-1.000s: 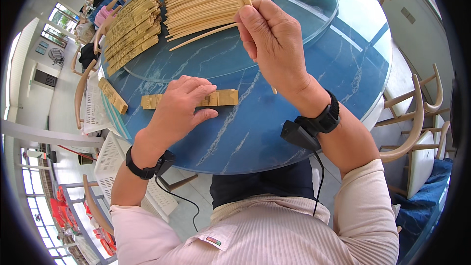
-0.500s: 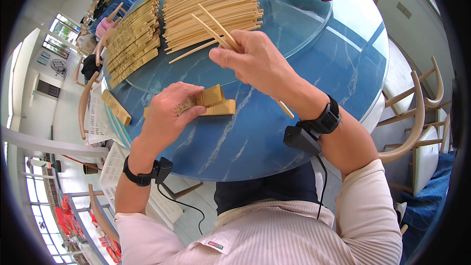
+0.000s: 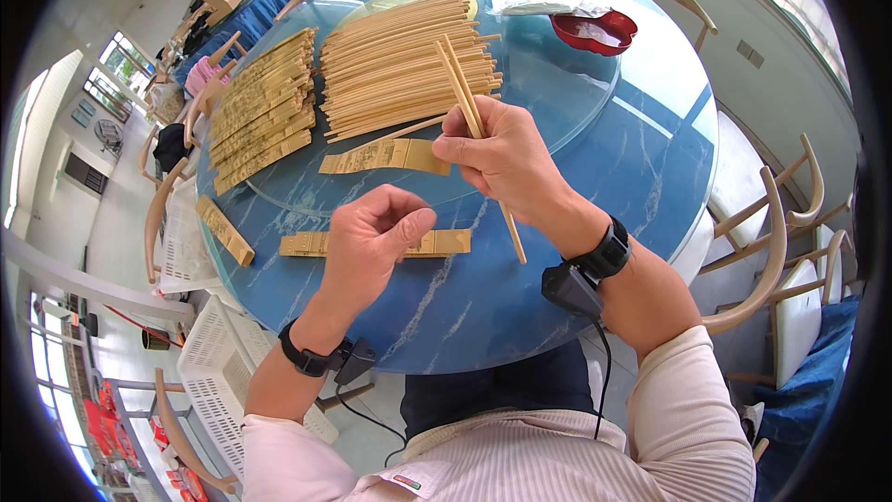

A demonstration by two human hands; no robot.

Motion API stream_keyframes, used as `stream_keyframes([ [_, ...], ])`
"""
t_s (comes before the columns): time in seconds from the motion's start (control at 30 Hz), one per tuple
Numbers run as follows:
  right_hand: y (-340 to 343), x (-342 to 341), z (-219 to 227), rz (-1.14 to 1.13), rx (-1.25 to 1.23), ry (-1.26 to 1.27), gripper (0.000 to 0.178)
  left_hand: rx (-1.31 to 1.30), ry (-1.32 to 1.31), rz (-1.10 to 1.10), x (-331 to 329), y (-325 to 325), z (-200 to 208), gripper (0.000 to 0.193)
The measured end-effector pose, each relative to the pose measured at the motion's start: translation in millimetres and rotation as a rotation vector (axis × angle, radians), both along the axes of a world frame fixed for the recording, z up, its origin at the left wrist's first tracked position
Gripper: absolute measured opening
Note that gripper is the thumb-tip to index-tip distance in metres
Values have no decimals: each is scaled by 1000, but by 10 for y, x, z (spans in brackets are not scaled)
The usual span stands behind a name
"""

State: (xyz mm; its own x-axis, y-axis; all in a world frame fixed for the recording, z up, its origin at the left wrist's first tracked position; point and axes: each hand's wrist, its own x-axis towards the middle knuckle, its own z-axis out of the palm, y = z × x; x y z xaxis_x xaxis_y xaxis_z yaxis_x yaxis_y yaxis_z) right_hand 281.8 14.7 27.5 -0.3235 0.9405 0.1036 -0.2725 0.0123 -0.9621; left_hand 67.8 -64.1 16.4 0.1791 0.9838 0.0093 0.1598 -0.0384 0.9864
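My right hand (image 3: pixel 497 153) is closed around a pair of wooden chopsticks (image 3: pixel 462 88), which slant up past the fingers and out below the palm. Against its fingertips is the right end of a gold paper sleeve (image 3: pixel 386 156); whether they grip it I cannot tell. My left hand (image 3: pixel 376 237) hovers with curled fingers and the thumb against them, nothing visible inside. Below it, another gold sleeve (image 3: pixel 451 242) lies flat, partly hidden by the hand. A third sleeve (image 3: pixel 225 231) lies near the table's left edge.
On the blue marbled table (image 3: pixel 557 288), a glass turntable (image 3: pixel 567 125) bears a large pile of chopsticks (image 3: pixel 404 65), with overlapping gold sleeves (image 3: pixel 265 112) left of it. A red dish (image 3: pixel 595 33) stands at the far right. White plastic crates (image 3: pixel 218 353) and wooden chairs (image 3: pixel 762 251) surround the table.
My left hand has let go of the gold sleeve it held, which now lies farther away by my right hand. My right hand has moved slightly, its chopsticks now closer together and steeper.
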Motion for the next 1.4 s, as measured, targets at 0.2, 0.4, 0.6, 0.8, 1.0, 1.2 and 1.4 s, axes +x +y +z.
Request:
stream_keyframes([
  [0.2,-92,-40,47,-33,64,-53,17,-37,-491,78,182,289,-108,23],
  [0.4,-165,-118,28,-123,157,2,16,316,-484,229,57,550,-105,19],
  [0.6,-184,-96,-118,-238,734,-360,9,478,-587,270,-140,414,-73,22],
  [0.8,-226,-129,-65,-223,685,-356,15,539,-616,236,-153,306,27,26],
  [1.0,-207,-125,-91,-219,557,-284,17,604,-587,193,-188,300,34,25],
  [1.2,-202,-125,-87,-189,581,-307,15,618,-567,236,-208,283,56,27],
  [1.4,-230,-111,-62,-141,520,-296,8,606,-559,218,-236,292,68,27],
])
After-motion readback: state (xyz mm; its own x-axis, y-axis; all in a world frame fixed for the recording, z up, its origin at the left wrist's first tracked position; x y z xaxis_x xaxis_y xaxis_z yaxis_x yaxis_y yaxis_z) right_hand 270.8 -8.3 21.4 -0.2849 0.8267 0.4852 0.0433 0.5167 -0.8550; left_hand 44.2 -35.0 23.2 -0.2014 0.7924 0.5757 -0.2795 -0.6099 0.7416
